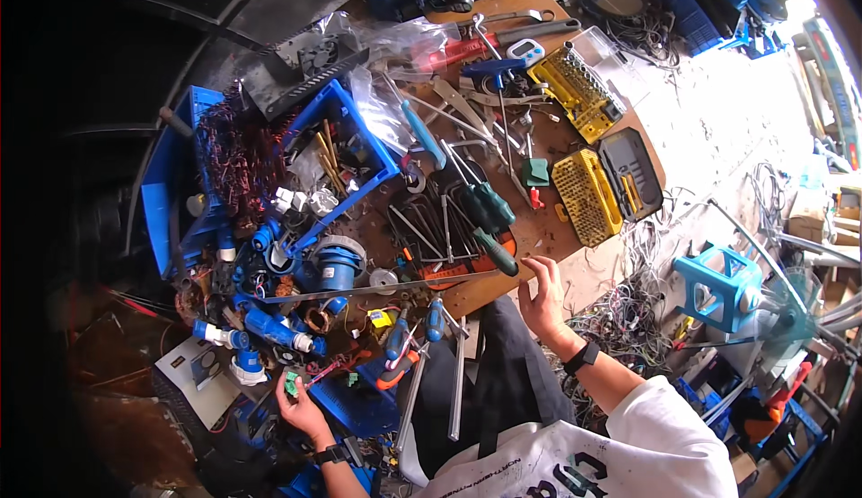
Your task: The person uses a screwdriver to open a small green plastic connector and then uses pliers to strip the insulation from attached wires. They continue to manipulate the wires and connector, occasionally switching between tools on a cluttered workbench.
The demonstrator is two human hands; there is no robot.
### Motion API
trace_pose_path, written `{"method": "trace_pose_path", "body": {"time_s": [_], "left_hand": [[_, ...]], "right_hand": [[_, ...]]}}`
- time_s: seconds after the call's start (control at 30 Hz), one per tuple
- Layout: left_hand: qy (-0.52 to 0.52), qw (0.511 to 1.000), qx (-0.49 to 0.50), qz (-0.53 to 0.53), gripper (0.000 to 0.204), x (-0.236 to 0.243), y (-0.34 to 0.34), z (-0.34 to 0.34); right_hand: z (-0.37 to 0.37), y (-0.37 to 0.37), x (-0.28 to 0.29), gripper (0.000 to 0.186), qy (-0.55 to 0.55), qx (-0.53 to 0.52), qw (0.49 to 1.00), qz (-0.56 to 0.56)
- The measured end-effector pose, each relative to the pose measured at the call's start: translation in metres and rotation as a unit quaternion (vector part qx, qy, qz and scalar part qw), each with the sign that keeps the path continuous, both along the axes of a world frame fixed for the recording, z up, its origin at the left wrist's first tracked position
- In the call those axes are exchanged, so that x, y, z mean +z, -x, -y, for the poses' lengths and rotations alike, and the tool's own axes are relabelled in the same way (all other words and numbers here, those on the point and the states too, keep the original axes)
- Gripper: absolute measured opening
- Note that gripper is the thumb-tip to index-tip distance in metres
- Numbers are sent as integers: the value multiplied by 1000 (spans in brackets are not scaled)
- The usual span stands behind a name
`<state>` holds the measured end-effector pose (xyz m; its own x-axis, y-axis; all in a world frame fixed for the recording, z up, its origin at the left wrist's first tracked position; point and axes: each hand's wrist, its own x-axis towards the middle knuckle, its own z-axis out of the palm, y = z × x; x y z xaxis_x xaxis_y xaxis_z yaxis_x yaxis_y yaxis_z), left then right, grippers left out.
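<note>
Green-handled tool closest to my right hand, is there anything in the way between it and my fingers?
Nothing visible stands in the way. Your right hand is open beside the near end of the green-handled tool; the other green handles lie farther off, beyond it.

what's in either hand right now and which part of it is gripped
Left hand: small green piece, pinched; exact spot too small to tell. Right hand: nothing held.

Bench [542,234]: bin [375,149] at left; bit case [600,220] at right, socket set [579,94] just behind it; screwdriver [496,254] at front edge. Wires [620,323] lie beyond right front edge.
</note>
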<state>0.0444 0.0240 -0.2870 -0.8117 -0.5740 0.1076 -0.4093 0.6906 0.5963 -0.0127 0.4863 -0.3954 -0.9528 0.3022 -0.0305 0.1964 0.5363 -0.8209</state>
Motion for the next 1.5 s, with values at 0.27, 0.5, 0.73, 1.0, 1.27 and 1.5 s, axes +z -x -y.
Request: {"method": "trace_pose_path", "body": {"time_s": [0.27,0.5,0.73,1.0,1.27,1.5], "left_hand": [[62,997,-1,34,27,8,2,-9],[38,999,7,9,28,7,0,-7],[18,1000,16,0,28,2,-6,-6],[12,999,29,-32,27,1,-4,-5],[-22,998,30,-48,28,-2,-6,-1],[-29,998,26,-59,27,0,-3,-2]], "right_hand": [[-1,5,-10,39,-24,18,999,-42],[13,-3,-1,33,-19,48,999,-10],[25,-16,8,26,44,88,993,64],[49,-18,-1,17,60,169,978,102],[53,7,-3,17,70,205,964,153],[57,23,11,16,72,197,965,158]]}}
